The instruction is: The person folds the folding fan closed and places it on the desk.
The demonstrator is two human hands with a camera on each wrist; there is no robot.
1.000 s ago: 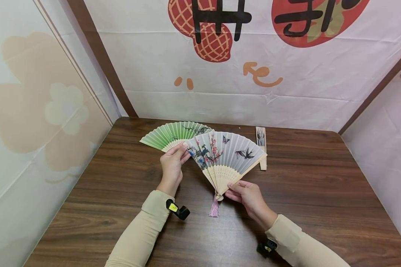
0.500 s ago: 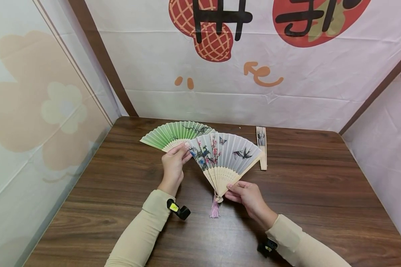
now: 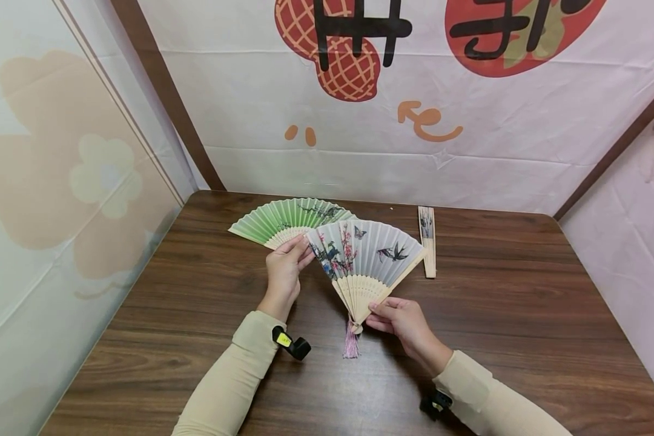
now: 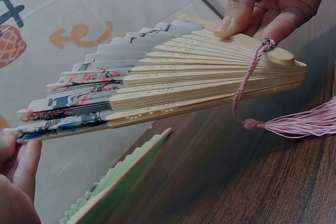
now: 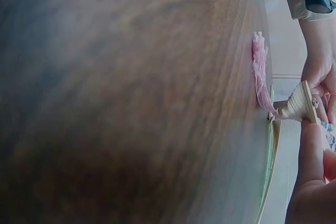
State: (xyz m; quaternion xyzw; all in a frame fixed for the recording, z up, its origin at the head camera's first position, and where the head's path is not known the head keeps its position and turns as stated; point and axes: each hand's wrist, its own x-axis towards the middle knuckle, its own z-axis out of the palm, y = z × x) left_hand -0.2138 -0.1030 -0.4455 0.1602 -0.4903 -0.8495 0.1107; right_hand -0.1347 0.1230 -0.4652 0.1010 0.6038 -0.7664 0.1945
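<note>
Fan, grey, printed with blossom, a butterfly and a dark swallow point(image 3: 373, 251): one piece, held tilted above the table point(image 3: 523, 321) between two hands, partly spread. The folds on the person's left lay bunched; those on the right stood wider apart. The pale ribs met at the lower end, where a pink tassel point(image 3: 351, 345) was tied by a cord.

Left hand point(image 3: 283, 269): thumb and fingers closed in a pinch on the upper left corner of the grey fan.

Right hand point(image 3: 407, 324): thumb and fingers closed in a pinch on the outer rib at the right, near the joined end.

Green fan point(image 3: 275, 221): one piece, spread, with a dark branch print; it lay toward the back of the table, partly hidden behind the grey fan and the left hand.

Folded fan point(image 3: 427, 245): one piece, narrow, pale-ribbed; it lay at the back, just right of the grey fan's edge.

Sleeves point(image 3: 226, 378): two, beige, each with a black device at the wrist.

Cloth point(image 3: 360, 130): white, printed, hung behind the table.
</note>
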